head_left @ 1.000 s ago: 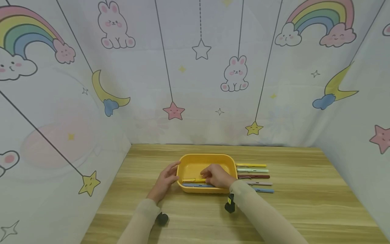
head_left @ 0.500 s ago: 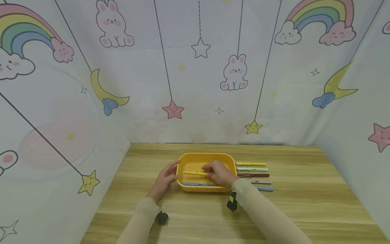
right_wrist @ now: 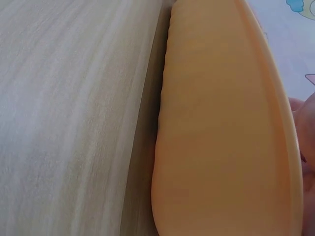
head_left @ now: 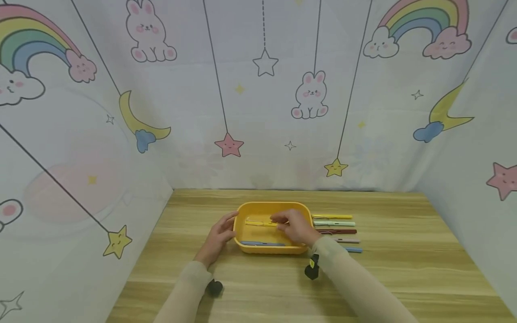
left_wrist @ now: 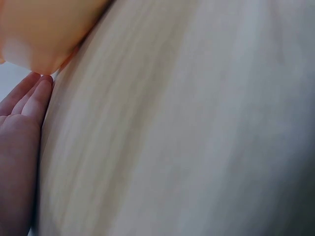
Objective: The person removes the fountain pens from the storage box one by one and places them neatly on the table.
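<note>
A yellow plastic box (head_left: pixel 272 250) stands on the table; in the right wrist view its side wall (right_wrist: pixel 221 118) hides most of the right hand. My right hand (head_left: pixel 298 226) reaches over its right end and pinches a yellow pen (head_left: pixel 258 223), clip end pointing left. Along the near inner wall lies a blue pen (head_left: pixel 262 243). My left hand (head_left: pixel 218 237) rests against the box's left end; in the left wrist view its fairly straight fingers (left_wrist: pixel 37 101) touch the outer wall.
Right of the box several pens lie in a row: yellow (head_left: pixel 333 216), pale green (head_left: pixel 335 223), dark red (head_left: pixel 339 231), pinkish (head_left: pixel 348 241) and blue (head_left: pixel 354 250). A printed cloth (head_left: pixel 266 112) closes off the back and sides of the wooden table (head_left: pixel 258 291).
My right hand has shifted the yellow pen away from the blue one, toward the far side of the box and slightly right. My left hand stays at the box's left end.
</note>
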`<state>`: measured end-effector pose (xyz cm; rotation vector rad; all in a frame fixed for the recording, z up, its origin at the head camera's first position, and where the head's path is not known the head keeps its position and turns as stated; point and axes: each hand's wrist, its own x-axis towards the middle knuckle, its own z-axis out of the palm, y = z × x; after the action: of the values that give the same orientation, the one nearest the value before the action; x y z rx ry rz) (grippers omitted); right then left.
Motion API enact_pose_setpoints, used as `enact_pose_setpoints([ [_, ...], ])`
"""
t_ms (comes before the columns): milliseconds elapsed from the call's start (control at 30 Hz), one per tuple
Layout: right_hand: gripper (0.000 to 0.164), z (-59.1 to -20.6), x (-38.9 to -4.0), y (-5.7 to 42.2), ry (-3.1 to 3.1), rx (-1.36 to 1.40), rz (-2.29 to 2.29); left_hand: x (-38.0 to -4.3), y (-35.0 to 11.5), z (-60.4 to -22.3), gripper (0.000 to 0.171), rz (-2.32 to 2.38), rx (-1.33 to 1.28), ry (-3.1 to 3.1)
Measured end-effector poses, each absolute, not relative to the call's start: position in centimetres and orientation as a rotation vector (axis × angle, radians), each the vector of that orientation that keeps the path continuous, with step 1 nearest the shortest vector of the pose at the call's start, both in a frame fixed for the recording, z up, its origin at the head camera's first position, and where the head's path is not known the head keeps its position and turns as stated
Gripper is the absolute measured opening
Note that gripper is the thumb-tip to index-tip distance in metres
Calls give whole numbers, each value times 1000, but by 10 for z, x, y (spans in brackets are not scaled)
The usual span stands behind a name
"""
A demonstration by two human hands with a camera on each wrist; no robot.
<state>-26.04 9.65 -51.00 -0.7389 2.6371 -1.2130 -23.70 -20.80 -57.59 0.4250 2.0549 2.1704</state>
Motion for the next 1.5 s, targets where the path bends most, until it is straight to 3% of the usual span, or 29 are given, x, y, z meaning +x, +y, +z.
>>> enact_pose_setpoints([
  [767, 32, -499, -253, 109, 2749, -675, -1406, -235, -207, -574, 63, 2144, 374, 2100],
  [1067, 28, -495, -247, 130, 2772, -741, -1480, -235, -208, -572, 63, 2144, 380, 2091],
  [1500, 27, -499, -239, 169, 2707, -613, -1581, -236, -209, -574, 63, 2138, 404, 2092],
])
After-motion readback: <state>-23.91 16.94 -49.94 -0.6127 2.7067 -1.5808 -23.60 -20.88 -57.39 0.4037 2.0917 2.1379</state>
